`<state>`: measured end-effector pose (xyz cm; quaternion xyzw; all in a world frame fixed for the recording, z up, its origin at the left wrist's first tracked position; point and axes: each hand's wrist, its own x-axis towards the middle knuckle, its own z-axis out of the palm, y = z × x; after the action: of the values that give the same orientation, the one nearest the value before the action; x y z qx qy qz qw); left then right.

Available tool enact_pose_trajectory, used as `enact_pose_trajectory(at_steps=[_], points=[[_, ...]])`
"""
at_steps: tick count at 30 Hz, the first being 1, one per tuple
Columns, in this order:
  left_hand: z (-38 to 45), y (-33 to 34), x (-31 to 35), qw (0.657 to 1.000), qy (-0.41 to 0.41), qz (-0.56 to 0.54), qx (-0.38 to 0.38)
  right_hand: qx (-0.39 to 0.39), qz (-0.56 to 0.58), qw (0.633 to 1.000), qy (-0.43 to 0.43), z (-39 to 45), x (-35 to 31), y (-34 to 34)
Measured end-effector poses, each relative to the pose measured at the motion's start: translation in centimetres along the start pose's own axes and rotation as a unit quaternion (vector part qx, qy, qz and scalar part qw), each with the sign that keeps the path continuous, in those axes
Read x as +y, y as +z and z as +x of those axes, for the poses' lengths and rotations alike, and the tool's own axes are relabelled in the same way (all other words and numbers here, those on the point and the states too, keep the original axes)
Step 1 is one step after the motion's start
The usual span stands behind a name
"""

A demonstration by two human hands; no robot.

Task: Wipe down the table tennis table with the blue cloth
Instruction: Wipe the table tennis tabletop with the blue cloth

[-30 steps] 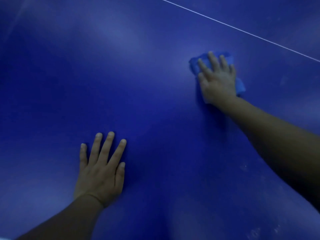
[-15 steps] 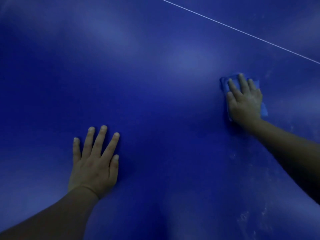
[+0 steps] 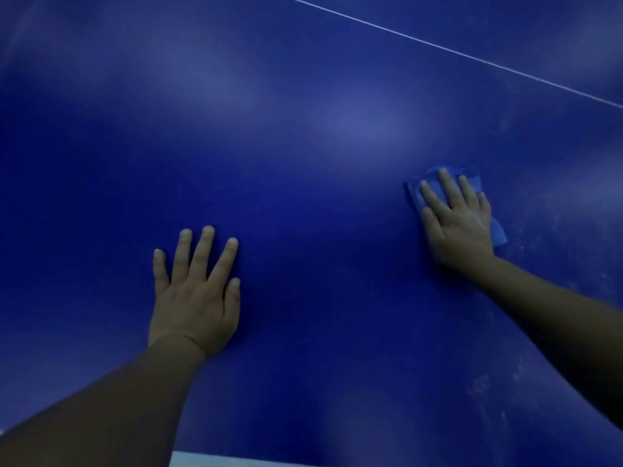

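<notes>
right hand (image 3: 460,224) slid blue cloth (image 3: 470,175) left, nearer left hand (image 3: 195,298).

- A deep blue tabletop (image 3: 303,197) fills almost the whole view.
- A thin white line (image 3: 438,45) runs across its far right part, slanting down to the right.
- Soft pale patches of reflected light lie on the surface.
- A pale strip (image 3: 242,460) shows at the bottom edge.
- The scene is dim.

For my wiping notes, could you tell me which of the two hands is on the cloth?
The right hand presses the blue cloth; the left hand lies flat on the bare table.
</notes>
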<state>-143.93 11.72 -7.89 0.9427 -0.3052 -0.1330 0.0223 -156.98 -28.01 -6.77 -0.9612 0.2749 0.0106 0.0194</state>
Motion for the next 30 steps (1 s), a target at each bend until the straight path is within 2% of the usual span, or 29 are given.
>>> enact_pose_trajectory(at_steps=[1,3,5,8,10,11,12,13,15,17,18,19,22,24,27,30], points=[[0.0,0.0,0.0,1.0,-0.002,-0.002,-0.002,0.003,-0.002,1.0,0.027,-0.8,-1.2,0.2],[0.0,-0.1,-0.2,1.0,-0.007,-0.009,-0.005,0.014,-0.016,1.0,-0.006,-5.1,-3.6,0.6],[0.1,-0.1,-0.3,1.0,-0.007,-0.012,-0.006,0.006,-0.008,0.993,-0.12,-13.0,-5.7,1.6],[-0.1,-0.2,-0.4,1.0,0.005,-0.027,-0.01,-0.065,-0.02,0.948,-0.311,-25.2,-6.7,2.2],[-0.7,-0.4,-0.7,0.998,0.032,-0.057,-0.013,-0.095,-0.036,0.912,-0.397,-26.2,-5.1,1.4],[-1.4,-0.5,-0.9,0.996,0.052,-0.073,-0.009,-0.09,-0.056,0.906,-0.41,-24.9,-4.6,1.1],[-2.4,-0.6,-1.0,0.994,0.075,-0.082,-0.001,-0.072,-0.061,0.92,-0.381,-23.1,-4.4,1.0],[-3.8,-0.4,-0.9,0.992,0.096,-0.082,0.01,-0.047,-0.046,0.951,-0.302,-21.1,-4.4,0.8],[-7.5,0.4,0.2,0.988,0.124,-0.086,0.029,-0.014,0.007,0.998,-0.06,-17.5,-5.3,0.5],[-11.4,1.7,1.9,0.985,0.133,-0.102,0.041,0.006,0.047,0.988,0.147,-15.8,-8.1,1.0],[-12.9,2.4,2.6,0.985,0.131,-0.102,0.042,0.011,0.048,0.98,0.192,-15.9,-10.1,1.3],[-14.0,2.9,3.1,0.986,0.128,-0.094,0.041,0.025,0.044,0.98,0.19,-16.6,-12.3,1.8],[-14.5,3.7,3.4,0.989,0.109,-0.085,0.054,0.014,0.049,0.999,0.008,-22.9,-17.5,3.0],[-14.5,3.8,3.4,0.987,0.114,-0.098,0.062,-0.009,0.05,0.997,-0.057,-28.9,-17.6,3.2],[-14.4,3.8,3.6,0.986,0.135,-0.086,0.056,-0.022,0.027,0.999,-0.019,-35.0,-12.7,2.6],[-14.5,3.8,3.7,0.988,0.134,-0.069,0.047,-0.054,0.004,0.994,0.09,-35.7,-10.0,1.7]])
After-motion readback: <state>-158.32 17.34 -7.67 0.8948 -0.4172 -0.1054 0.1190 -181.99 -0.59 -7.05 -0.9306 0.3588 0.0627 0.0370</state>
